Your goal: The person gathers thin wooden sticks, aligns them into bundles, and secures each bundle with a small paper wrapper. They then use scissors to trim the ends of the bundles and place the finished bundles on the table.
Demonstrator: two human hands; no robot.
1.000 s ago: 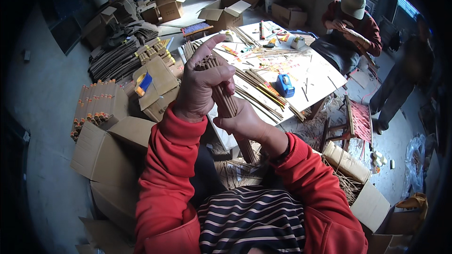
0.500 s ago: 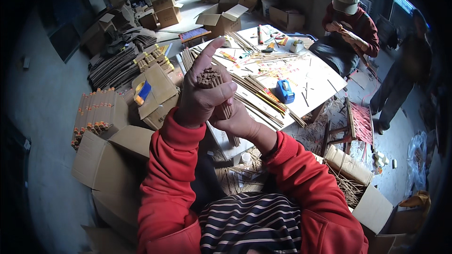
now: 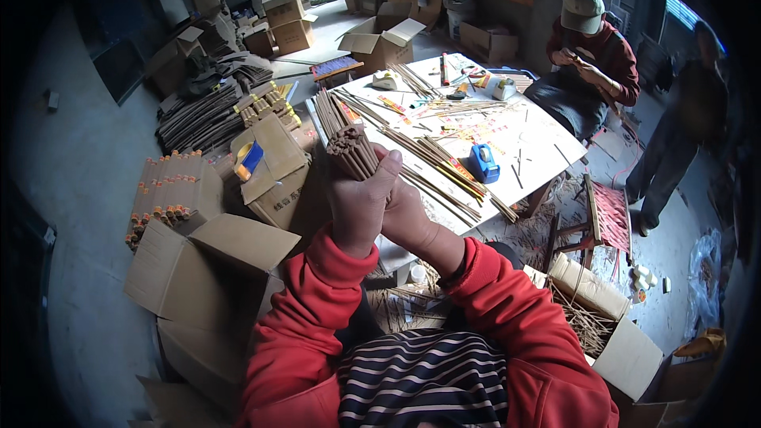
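Note:
Both my hands are closed around one thick bundle of brown incense sticks (image 3: 353, 154), raised over the near left edge of the white table (image 3: 547, 143). The bundle's cut ends point up and away from me. My left hand (image 3: 355, 208) wraps its lower part, thumb along the side. Pressed against it from the right is my right hand (image 3: 411, 218), its fingers partly hidden behind the sticks and the left hand. More loose incense sticks (image 3: 432, 160) lie on the table just beyond, beside a blue tape dispenser (image 3: 484, 163).
An open cardboard box (image 3: 198, 269) stands at my left, near stacked stick bundles (image 3: 176, 182) and a closed carton (image 3: 273, 158) with a tape roll on it. At right are a box of sticks (image 3: 583, 321) and a red-woven stool (image 3: 609, 210). A co-worker (image 3: 590, 55) sits across the table; another person stands behind.
My left index finger, stretched out before, is now folded down by the bundle. The bundle has tilted, showing more of its side, and my left forearm has shifted right.

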